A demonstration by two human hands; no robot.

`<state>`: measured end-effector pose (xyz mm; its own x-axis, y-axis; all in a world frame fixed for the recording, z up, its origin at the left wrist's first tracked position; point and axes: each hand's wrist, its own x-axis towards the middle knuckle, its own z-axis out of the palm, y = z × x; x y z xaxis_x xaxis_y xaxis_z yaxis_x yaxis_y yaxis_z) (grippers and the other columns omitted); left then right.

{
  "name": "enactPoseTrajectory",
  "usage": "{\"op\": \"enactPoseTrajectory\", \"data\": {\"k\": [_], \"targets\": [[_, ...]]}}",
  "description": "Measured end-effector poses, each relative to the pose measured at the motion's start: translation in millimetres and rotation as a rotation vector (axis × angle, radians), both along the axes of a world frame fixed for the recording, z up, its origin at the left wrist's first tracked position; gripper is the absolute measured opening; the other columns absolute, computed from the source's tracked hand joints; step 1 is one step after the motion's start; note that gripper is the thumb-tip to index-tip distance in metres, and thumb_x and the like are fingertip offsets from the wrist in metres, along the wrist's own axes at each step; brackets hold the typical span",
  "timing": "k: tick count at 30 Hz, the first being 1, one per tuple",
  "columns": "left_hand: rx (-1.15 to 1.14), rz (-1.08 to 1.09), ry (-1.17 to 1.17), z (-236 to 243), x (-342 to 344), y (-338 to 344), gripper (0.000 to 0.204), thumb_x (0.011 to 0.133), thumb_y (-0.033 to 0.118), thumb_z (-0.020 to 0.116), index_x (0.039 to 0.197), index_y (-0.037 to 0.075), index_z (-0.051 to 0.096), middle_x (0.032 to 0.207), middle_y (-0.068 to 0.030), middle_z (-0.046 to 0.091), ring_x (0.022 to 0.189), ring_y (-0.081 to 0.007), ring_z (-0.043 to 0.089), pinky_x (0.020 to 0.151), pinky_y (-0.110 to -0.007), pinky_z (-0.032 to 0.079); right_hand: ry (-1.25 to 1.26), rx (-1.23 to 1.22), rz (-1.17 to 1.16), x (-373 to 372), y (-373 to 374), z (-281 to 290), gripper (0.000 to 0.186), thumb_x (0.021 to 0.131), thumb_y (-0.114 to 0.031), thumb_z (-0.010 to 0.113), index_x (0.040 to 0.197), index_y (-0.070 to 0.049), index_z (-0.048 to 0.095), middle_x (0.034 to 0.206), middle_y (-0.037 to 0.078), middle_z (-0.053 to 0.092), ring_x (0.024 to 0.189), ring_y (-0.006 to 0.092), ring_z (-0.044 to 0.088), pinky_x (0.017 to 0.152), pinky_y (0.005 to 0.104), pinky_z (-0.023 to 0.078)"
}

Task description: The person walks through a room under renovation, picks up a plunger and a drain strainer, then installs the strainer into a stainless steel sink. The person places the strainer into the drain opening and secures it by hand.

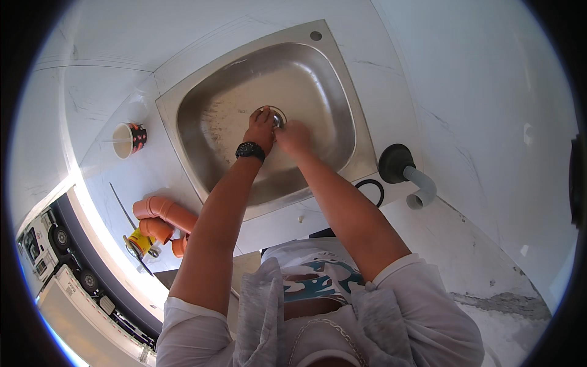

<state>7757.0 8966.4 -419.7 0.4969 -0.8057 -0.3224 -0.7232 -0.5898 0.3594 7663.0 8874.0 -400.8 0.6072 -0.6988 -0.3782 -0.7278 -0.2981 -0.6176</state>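
Two hands meet at the drain fitting (278, 117), the round metal ring set in the middle of the floor of the steel sink (208, 116), and that is where I see all the work. My left hand (260, 128) lies on the near-left edge of the ring with its fingers curled over the rim, a black wristwatch (250, 150) on the wrist just behind it. My right hand (293, 137) sits just beside the ring on its near-right side, fingers bent and knuckles up, touching or almost touching the left hand; I cannot tell whether it grips the fitting or only presses beside it. Both forearms reach up from the lower edge and converge over the basin, which is streaked and dull around the drain. The sink is let into a white marble-look counter (440, 73). On the counter to the right of the basin stands a black rubber cup joined to a grey bent waste pipe (419, 183), with a black rubber ring (373, 189) lying between it and the sink's rim. To the left, well apart from the hands, a paper cup (129, 140) stands upright, and nearer to me lie orange plastic pipe elbows (164, 217) beside a yellow tape roll (138, 243).
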Motion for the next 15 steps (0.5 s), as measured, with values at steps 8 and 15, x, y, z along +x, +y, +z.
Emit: {"op": "enactPoseTrajectory", "data": {"k": [8, 15], "targets": [[0.181, -0.08, 0.036, 12.2, 7.3, -2.3, 0.042, 0.089, 0.027, 0.076, 0.126, 0.009, 0.069, 0.167, -0.0109, 0.028, 0.151, -0.0345, 0.028, 0.121, -0.042, 0.038, -0.141, 0.202, 0.309, -148.1, 22.6, 222.9, 0.036, 0.092, -0.029, 0.07, 0.068, -0.003, 0.064, 0.067, 0.016, 0.065, 0.06, 0.0363, 0.063, 0.059, 0.0453, 0.05], [0.178, -0.167, -0.043, -17.2, 15.1, 5.1, 0.032, 0.094, 0.034, 0.07, 0.113, 0.011, 0.08, 0.171, -0.0131, 0.019, 0.153, -0.0345, 0.023, 0.124, -0.042, 0.031, -0.068, 0.035, -0.051, -275.6, 60.7, 198.0, 0.013, 0.087, -0.017, 0.077, 0.085, -0.006, 0.072, 0.071, 0.007, 0.066, 0.06, 0.023, 0.063, 0.059, 0.033, 0.051]]}}
